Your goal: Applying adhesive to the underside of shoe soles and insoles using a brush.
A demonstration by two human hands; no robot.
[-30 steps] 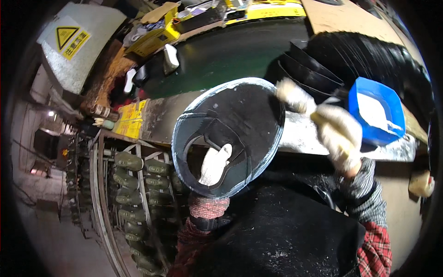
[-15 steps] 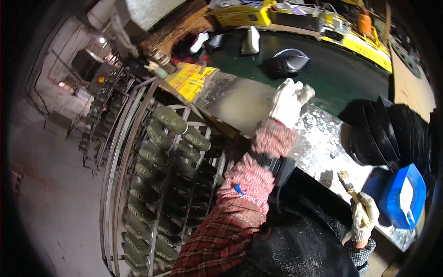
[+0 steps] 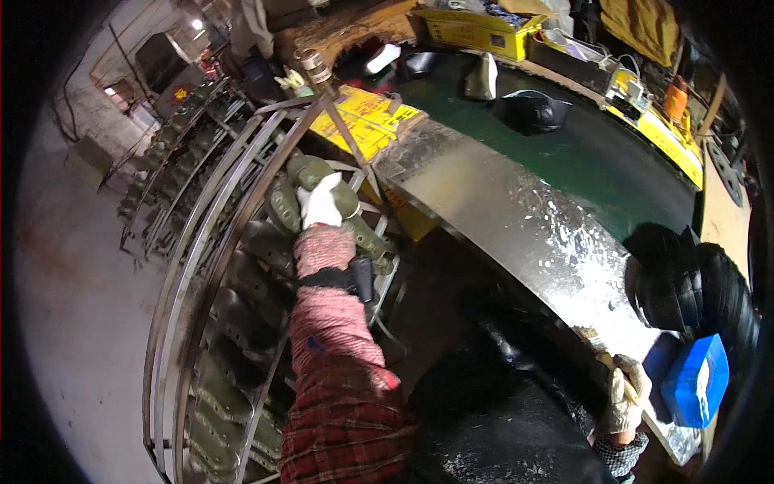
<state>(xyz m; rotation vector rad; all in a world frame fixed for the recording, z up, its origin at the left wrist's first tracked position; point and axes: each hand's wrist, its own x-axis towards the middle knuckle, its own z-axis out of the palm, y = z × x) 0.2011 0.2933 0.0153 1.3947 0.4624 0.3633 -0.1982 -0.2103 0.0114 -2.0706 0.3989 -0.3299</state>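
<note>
My left hand (image 3: pixel 321 205), in a white glove, has its fingers closed on an olive-green shoe last (image 3: pixel 310 173) at the top of a metal rack (image 3: pixel 278 145). Part of the grip is hidden by the glove itself. More green lasts (image 3: pixel 280 203) hang close around it and in rows below. At the lower right, my gloved right hand (image 3: pixel 627 395) is wrapped round the handle of a flat brush (image 3: pixel 595 342), bristles pointing up and left over the edge of the metal-topped bench (image 3: pixel 516 210). Beside that hand stands a blue container (image 3: pixel 685 387) with whitish stuff on its rim.
Black curved shoe parts (image 3: pixel 677 274) are stacked at the bench's right end. On the dark green surface lie a black shoe upper (image 3: pixel 532 111) and a white-and-black piece (image 3: pixel 482 79). Yellow boxes (image 3: pixel 476 34) line the back. Another rack of lasts (image 3: pixel 173 153) stands at far left.
My left hand has swung from above the bench leftward and down to the lasts on the rack, and closed on one. My view has turned left. The right hand still holds the brush.
</note>
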